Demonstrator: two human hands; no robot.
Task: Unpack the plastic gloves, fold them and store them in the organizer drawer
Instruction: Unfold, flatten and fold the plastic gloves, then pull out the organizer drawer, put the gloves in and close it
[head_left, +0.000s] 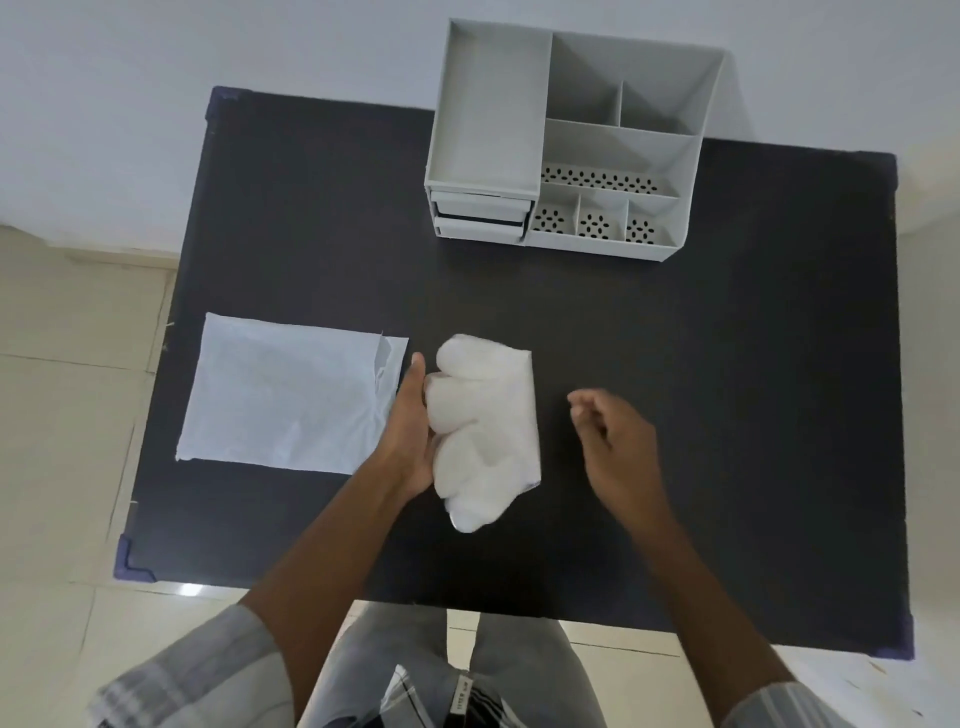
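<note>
A folded stack of translucent white plastic gloves (491, 426) lies in the middle of the black table (701, 415). My left hand (410, 431) rests against the stack's left side, fingers tucked under or behind its bulging edge. My right hand (618, 441) hovers to the right of the stack, apart from it, fingers loosely curled and holding nothing. The empty pale packaging bag (291, 400) lies flat at the left of the table. The grey organizer (571, 145) stands at the table's far edge; its two small drawers (480, 215) at the front left look slightly pulled out.
The organizer has several open compartments, some with perforated floors. The table has purple corner guards (130, 564). Beige floor tiles surround the table, and my legs show below the near edge.
</note>
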